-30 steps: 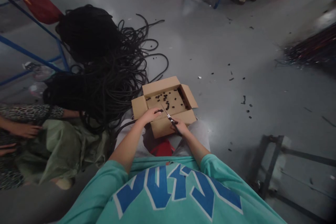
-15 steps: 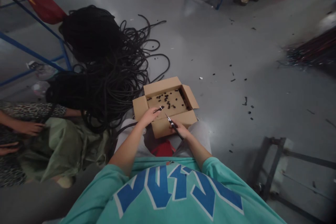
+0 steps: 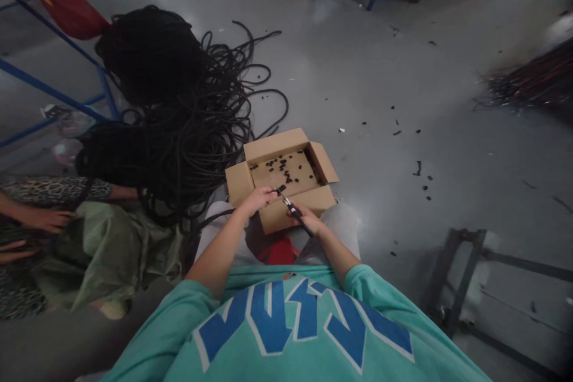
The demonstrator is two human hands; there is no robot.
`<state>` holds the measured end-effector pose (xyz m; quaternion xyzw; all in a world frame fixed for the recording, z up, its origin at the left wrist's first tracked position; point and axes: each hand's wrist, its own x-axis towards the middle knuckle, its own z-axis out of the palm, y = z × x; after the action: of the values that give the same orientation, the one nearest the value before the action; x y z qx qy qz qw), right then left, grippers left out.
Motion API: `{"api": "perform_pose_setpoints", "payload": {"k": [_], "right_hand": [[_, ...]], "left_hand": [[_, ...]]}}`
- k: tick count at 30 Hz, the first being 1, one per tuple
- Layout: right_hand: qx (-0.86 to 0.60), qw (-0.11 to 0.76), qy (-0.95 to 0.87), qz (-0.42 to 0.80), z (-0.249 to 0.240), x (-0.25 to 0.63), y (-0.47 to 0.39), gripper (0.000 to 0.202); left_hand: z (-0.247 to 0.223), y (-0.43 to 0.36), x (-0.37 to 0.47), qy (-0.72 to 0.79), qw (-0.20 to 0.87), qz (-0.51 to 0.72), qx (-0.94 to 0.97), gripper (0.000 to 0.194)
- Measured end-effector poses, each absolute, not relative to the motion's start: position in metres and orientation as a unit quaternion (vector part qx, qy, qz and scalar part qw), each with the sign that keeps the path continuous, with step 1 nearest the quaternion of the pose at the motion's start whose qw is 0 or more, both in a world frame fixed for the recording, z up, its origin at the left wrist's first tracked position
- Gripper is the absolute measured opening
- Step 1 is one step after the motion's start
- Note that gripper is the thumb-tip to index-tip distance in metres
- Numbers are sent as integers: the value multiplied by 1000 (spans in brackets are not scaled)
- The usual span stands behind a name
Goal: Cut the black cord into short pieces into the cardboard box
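Note:
An open cardboard box [image 3: 295, 139] stands in front of my lap, with many small black pieces [image 3: 283, 162] scattered inside. Over its near left corner my left hand [image 3: 258, 200] is closed on a black cord [image 3: 215, 215], whose far part runs back past my left knee. My right hand [image 3: 308, 218] grips a black-handled cutting tool [image 3: 296, 212] at the box's near flap. The tool's metal tip points up and left and meets the cord end just beyond my left fingertips. The tool's exact type is too small to tell.
A big heap of black cord [image 3: 152, 65] lies left of the box. Beside me on the left sits a person, hands [image 3: 51, 219] visible. Blue metal frames [image 3: 54, 91] stand at left and top; a dark metal frame [image 3: 465, 274] stands at right. Black scraps [image 3: 418, 168] dot the floor.
The tool's tip and the cord end in my left hand have come together. My left hand has shifted slightly toward the tool. The whole view has moved a little.

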<state>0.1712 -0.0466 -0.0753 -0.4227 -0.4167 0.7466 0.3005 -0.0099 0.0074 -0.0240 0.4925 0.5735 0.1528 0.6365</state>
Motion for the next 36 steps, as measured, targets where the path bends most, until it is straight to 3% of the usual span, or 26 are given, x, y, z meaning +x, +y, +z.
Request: {"api": "perform_pose_setpoints", "payload": {"k": [12, 20, 24, 30, 36], "right_hand": [[-481, 323, -464, 670, -72, 168, -45, 57], [-504, 312, -467, 656, -73, 167, -43, 53], [-516, 306, -465, 651, -71, 167, -45, 52], [-516, 308, -369, 709, -66, 166, -44, 62], [-524, 315, -322, 723, -69, 171, -44, 64]], "left_hand": [[-27, 12, -8, 569, 624, 143, 517, 25], [-29, 7, -5, 598, 443, 201, 637, 22], [-29, 5, -5, 606, 401, 198, 658, 20], [-36, 5, -4, 596, 413, 171, 667, 22], [-44, 9, -9, 612, 438, 222, 620, 27]]}}
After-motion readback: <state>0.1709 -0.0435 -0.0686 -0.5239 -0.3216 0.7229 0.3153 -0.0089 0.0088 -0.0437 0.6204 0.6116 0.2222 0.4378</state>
